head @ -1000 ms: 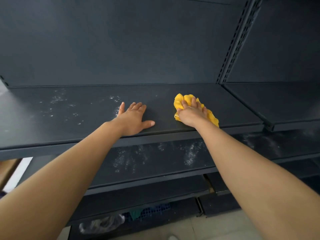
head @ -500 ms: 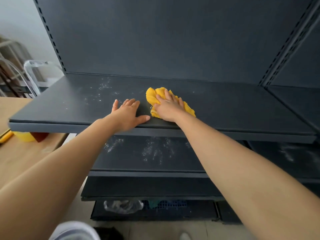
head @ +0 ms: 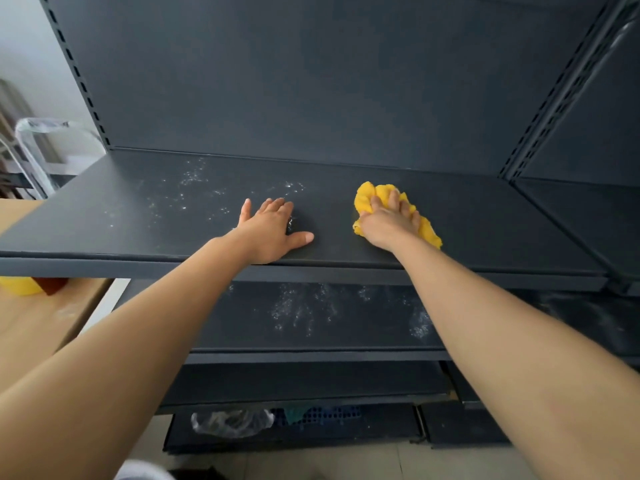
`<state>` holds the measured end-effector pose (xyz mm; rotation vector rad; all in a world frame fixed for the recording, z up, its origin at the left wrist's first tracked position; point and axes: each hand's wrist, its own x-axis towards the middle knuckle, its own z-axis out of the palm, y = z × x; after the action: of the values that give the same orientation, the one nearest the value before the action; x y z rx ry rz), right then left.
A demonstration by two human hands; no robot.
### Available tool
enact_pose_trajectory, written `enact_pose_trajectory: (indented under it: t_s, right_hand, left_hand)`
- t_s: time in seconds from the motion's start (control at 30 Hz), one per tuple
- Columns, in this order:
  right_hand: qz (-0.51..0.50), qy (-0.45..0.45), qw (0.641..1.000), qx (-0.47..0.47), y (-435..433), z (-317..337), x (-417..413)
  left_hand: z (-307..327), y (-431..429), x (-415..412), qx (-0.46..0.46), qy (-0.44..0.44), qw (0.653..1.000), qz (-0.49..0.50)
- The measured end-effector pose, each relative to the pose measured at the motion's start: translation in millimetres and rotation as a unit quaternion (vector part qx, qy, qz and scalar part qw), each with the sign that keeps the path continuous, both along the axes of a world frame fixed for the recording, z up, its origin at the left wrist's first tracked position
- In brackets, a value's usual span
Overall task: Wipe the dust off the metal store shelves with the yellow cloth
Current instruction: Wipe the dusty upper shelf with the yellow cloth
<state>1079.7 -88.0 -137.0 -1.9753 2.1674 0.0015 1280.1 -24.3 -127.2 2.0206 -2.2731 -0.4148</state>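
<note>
A dark metal shelf (head: 485,230) runs across the middle of the view at arm's reach. White dust specks (head: 187,199) lie on its left half. My right hand (head: 388,223) presses a crumpled yellow cloth (head: 372,195) flat onto the shelf, fingers closed over it. My left hand (head: 270,230) rests palm down on the shelf to the left of the cloth, fingers spread, holding nothing. A lower shelf (head: 346,337) below also carries white dust streaks.
A wooden table (head: 31,320) with a yellow object (head: 19,285) stands at the left. A slotted upright (head: 547,133) divides this bay from the right one. Further shelves sit below, with a clear plastic bag (head: 232,422) and a blue crate (head: 325,414) near the floor.
My right hand with the cloth slid left toward my left hand, then back to the right, leaving a gap. My left hand stayed flat on the shelf. My view turned left.
</note>
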Motion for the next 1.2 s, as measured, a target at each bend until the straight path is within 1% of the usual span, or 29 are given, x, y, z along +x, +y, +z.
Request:
enact_pose_trajectory:
  t_s: [0.1, 0.27, 0.33, 0.43, 0.5, 0.57, 0.7, 0.93, 1.03, 1.1, 1.2]
  right_hand:
    - [0.042, -0.010, 0.999, -0.002, -11.8, -1.9, 1.8]
    - [0.047, -0.023, 0.999, -0.003, -42.1, -1.8, -22.6]
    - [0.032, -0.023, 0.999, -0.008, -57.8, -2.8, -40.4]
    - [-0.017, -0.013, 1.000, -0.009, -83.7, -3.6, -66.8]
    - [-0.049, -0.005, 0.999, 0.004, -98.4, -1.2, -71.5]
    - [-0.044, -0.003, 0.999, 0.016, -108.1, 1.3, -63.6]
    - [0.066, -0.011, 0.998, 0.006, -120.5, 0.0, -28.3]
    - [0.235, -0.023, 0.972, 0.003, -118.0, 2.6, 56.2]
    - [0.296, -0.043, 0.954, 0.016, -103.8, 3.4, 92.9]
    - [0.332, -0.053, 0.941, 0.023, -93.2, 2.6, 112.7]
    - [0.353, -0.057, 0.934, 0.018, -83.2, 2.6, 120.6]
  left_hand:
    - [1.4, -11.0, -11.2, 0.003, -0.005, 1.000, 0.001]
    - [2.6, -38.1, -41.0, 0.013, -0.018, 1.000, -0.022]
    - [3.0, -50.4, -50.9, 0.016, -0.018, 0.999, -0.028]
    - [0.3, -66.1, -61.7, 0.028, -0.020, 0.999, -0.036]
    - [-2.1, -74.6, -64.5, 0.040, -0.026, 0.998, -0.036]
    - [-2.3, -80.6, -64.7, 0.050, -0.024, 0.998, -0.035]
    - [1.4, -86.4, -58.2, 0.033, -0.018, 0.999, -0.022]
    - [1.6, -63.4, -8.4, -0.033, -0.006, 0.997, 0.074]
    - [3.9, -47.1, 13.2, -0.052, -0.011, 0.992, 0.115]
    - [4.0, -37.4, 22.3, -0.059, -0.014, 0.990, 0.126]
    - [4.3, -25.9, 28.1, -0.062, -0.016, 0.990, 0.125]
